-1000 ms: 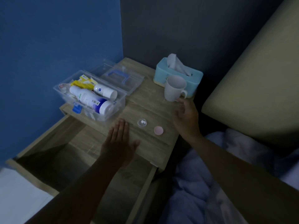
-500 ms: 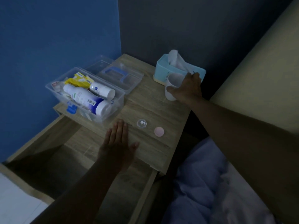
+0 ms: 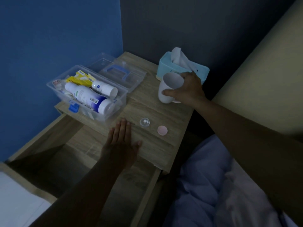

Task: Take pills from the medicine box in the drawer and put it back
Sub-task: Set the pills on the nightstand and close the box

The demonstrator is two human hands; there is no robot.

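Observation:
The clear medicine box [image 3: 121, 96] stands open at the left of the nightstand top [image 3: 157, 112], its lid [image 3: 120, 74] folded back. White bottles [image 3: 86, 97] and yellow packets lie inside. A small clear cap holding two white pills [image 3: 144, 122] sits on the wood, with a pink round lid [image 3: 162, 130] beside it. My left hand [image 3: 121, 141] rests flat, fingers apart, on the front edge of the top. My right hand [image 3: 186, 89] grips a white mug [image 3: 168, 86], which tilts toward me. Below, the drawer [image 3: 68, 161] is pulled out.
A light blue tissue box [image 3: 167, 66] stands behind the mug against the dark wall. A blue wall runs along the left. A beige headboard and pale bedding [image 3: 213, 185] lie to the right of the nightstand.
My right hand went from the nightstand's right edge to the mug, closed around it, and has tilted and drawn it slightly forward. My left hand stayed flat in place.

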